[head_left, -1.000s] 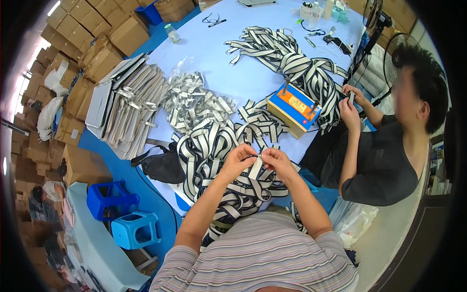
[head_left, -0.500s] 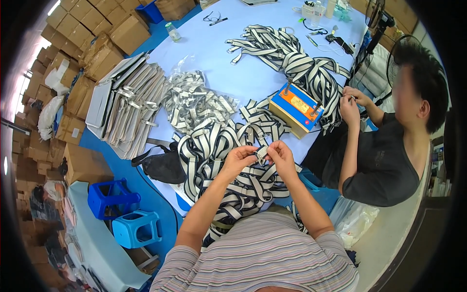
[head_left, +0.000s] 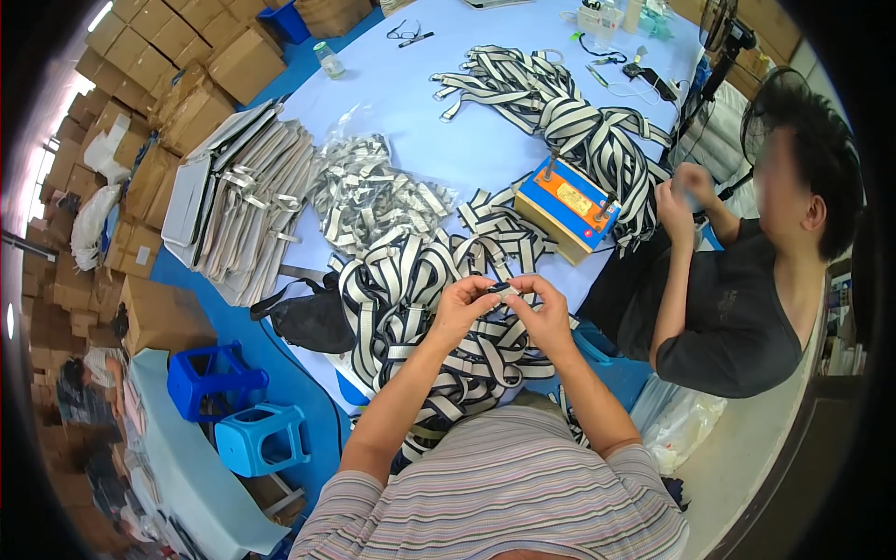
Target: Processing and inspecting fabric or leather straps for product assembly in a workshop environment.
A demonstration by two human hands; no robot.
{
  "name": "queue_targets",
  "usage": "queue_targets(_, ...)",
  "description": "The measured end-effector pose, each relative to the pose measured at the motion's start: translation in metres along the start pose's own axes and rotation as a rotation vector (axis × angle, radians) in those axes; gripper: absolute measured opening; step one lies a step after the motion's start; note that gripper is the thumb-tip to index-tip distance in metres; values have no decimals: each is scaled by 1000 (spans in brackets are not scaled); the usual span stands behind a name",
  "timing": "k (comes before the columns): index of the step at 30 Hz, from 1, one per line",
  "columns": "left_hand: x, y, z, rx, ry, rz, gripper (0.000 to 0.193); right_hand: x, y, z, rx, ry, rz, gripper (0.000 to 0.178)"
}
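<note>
My left hand (head_left: pixel 461 308) and my right hand (head_left: pixel 543 310) meet over a tangled heap of black-and-white webbing straps (head_left: pixel 383 280). Thumbs and fingertips of both pinch one short piece of webbing strap (head_left: pixel 502 288), dark along its upper side and pale below. Whether a small fitting sits in it, I cannot make out. Just beyond my hands, more straps spread across the table toward a blue and orange box (head_left: pixel 569 207) with metal posts on top. Left of that, small pale webbing pieces (head_left: pixel 373 196) lie piled in a clear plastic bag.
A stack of pale folded pieces (head_left: pixel 247 187) stands at the table's left, near a black bag (head_left: pixel 313 315). On the right sits a co-worker (head_left: pixel 737 308), hands raised by another strap bundle (head_left: pixel 597 140). Two blue stools (head_left: pixel 261 439) stand lower left; cartons (head_left: pixel 247 65) fill the back left.
The strap piece has turned between my fingers, its dark side now up, and my fingertips have drawn closer together. The co-worker's hands have shifted slightly.
</note>
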State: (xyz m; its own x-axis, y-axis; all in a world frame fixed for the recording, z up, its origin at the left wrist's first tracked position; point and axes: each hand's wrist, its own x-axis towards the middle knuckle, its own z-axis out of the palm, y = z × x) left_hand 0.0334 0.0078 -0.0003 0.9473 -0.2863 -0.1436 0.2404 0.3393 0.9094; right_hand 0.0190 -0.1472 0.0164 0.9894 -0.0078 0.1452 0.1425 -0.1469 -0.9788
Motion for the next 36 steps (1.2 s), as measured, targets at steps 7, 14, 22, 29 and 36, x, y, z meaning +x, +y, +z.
queue_targets(7, 0, -8, 2, -36, 19, 21, 15, 2, -10, -3, -10, -4, -32, 18)
queue_targets(14, 0, -6, 3, -5, -6, 22, 14, 3, -9, -8, 0, -58, 0, 17)
queue_targets(22, -1, -5, 2, 22, -45, 50, 19, 4, -6, -6, 21, -14, -20, 15)
queue_targets(29, -1, -1, 10, 2, 10, 44, 19, 5, -7, -5, 34, 22, -16, 11)
queue_targets(36, 1, -2, 15, 3, 60, 38, 12, 9, -17, -11, -224, 30, -158, 11)
